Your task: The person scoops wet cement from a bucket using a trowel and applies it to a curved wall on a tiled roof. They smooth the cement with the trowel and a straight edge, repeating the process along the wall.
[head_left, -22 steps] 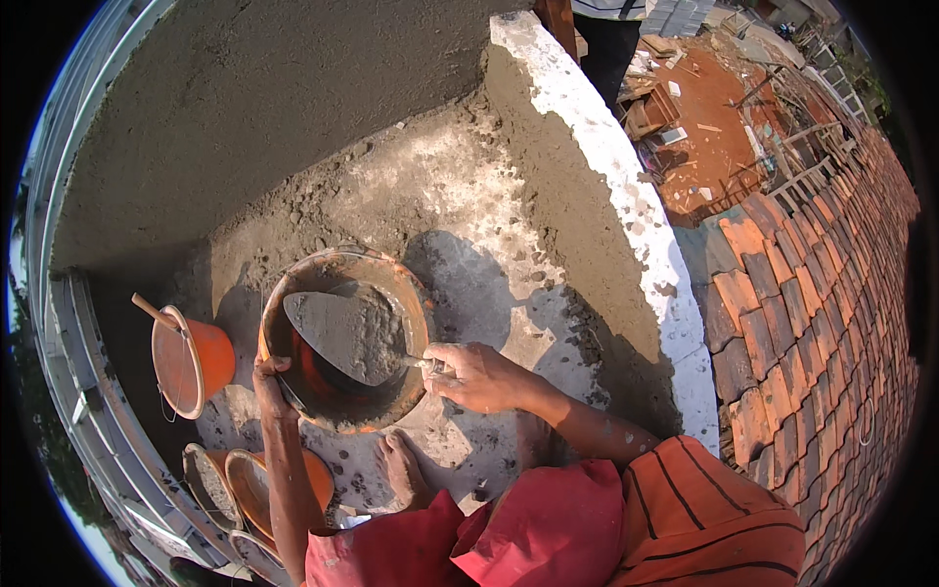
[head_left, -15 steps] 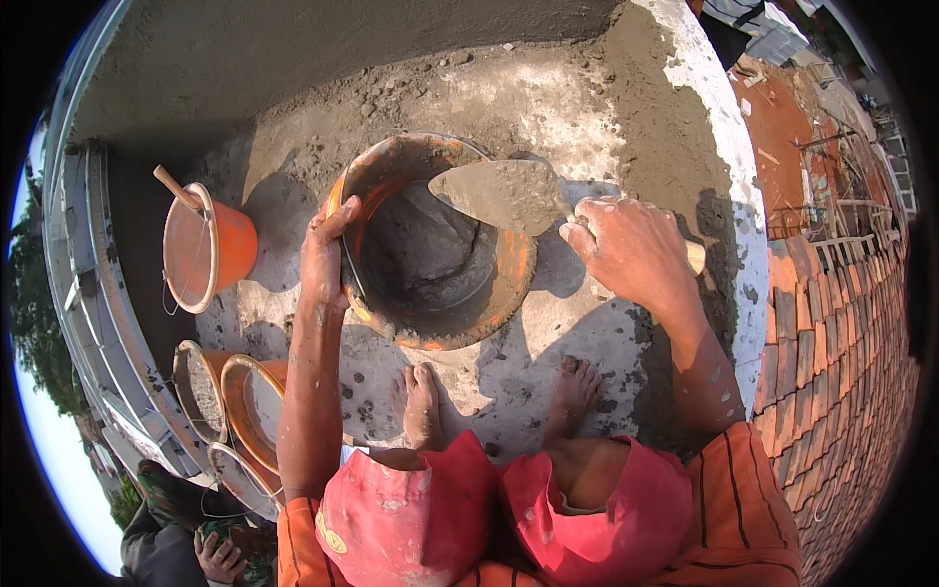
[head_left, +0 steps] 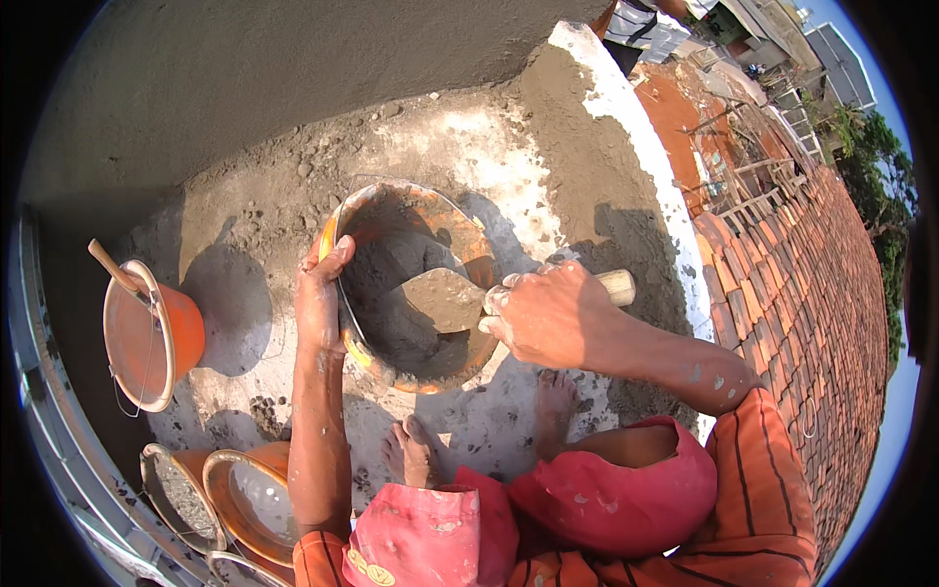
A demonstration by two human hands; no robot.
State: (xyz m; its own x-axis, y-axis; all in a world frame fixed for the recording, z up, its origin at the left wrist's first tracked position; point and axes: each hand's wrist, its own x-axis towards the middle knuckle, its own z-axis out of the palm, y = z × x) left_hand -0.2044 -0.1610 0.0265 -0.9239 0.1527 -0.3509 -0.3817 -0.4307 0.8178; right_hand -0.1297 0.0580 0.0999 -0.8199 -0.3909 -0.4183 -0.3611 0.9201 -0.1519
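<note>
My left hand point(head_left: 321, 289) is closed on the left rim of a mortar-smeared orange bucket point(head_left: 477, 249), thumb on the inside edge. Grey wet mortar point(head_left: 396, 256) lies in the bucket. My right hand point(head_left: 548, 311) grips a trowel point(head_left: 442, 299); the butt of its wooden handle sticks out behind the fist. The mortar-coated blade points left, inside the bucket's mouth over the mortar. Whether its tip is sunk into the mortar I cannot tell. Between my bare feet and the rough wall, the bucket rests on the cement-spattered floor.
A smaller orange bucket point(head_left: 181, 333) with a wooden-handled tool in it stands at the left. Several more buckets point(head_left: 256, 499) cluster at lower left. Grey plastered wall point(head_left: 293, 78) rises ahead. A whitish ledge point(head_left: 641, 147) borders the right side, with roof tiles point(head_left: 782, 333) beyond.
My right hand has brought the trowel left and down, from across the bucket's right rim to inside its mouth. My left hand keeps its hold on the rim. The whole view has shifted.
</note>
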